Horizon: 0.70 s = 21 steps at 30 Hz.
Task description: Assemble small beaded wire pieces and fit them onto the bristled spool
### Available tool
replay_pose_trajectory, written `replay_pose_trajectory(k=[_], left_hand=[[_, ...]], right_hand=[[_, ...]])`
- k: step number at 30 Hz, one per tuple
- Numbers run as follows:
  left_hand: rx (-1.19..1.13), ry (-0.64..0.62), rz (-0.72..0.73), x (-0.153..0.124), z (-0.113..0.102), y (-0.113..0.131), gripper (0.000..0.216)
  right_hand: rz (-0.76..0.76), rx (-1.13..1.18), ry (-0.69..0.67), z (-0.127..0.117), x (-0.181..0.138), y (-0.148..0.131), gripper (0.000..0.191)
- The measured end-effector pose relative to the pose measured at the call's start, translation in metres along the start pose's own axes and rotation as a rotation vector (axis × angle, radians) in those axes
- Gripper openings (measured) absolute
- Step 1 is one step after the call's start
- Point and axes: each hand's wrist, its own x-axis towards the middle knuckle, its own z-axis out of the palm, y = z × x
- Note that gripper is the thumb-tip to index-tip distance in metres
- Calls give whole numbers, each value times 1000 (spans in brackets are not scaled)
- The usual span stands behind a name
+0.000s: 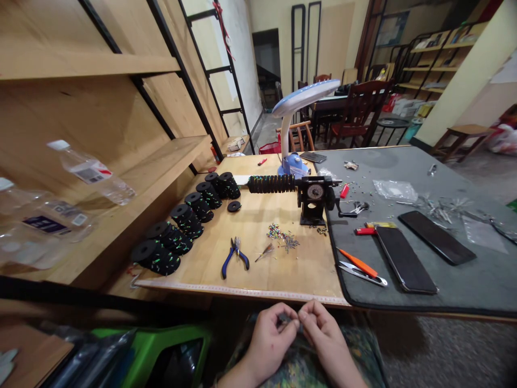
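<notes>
In front of the table edge, above my lap, my left hand (272,342) and my right hand (326,340) meet at the fingertips. Both are closed in a pinch; whatever lies between the fingers is too small to make out. On the wood beyond them are blue-handled pliers (234,254), a small brown-tipped brush-like piece (265,251), a heap of coloured beads (275,231) and a pile of tiny metal pieces (291,242). Behind these stands a black hand-crank winder (314,200) with a row of black discs (271,184) on its shaft.
Stacks of black foam spools (156,257) line the table's left side. A blue-white lamp (286,134) stands at the back. The grey mat (363,183) on the right carries two phones (406,260), an orange tool (357,262) and thread snips (363,274). A measuring tape (242,291) runs along the front edge.
</notes>
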Motion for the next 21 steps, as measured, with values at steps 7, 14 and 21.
replay_pose_trajectory(k=[7,14,21], left_hand=[[42,87,141,2,-13,7,16],[-56,95,75,9,-19,3,28],[-194,40,-32,16,-41,11,37]], right_hand=[[-100,-350,-48,-3,-6,-4,24],[-187,-446,-57,-5,-12,-6,20],[-87,-180,-5,-13,-12,-1,27]])
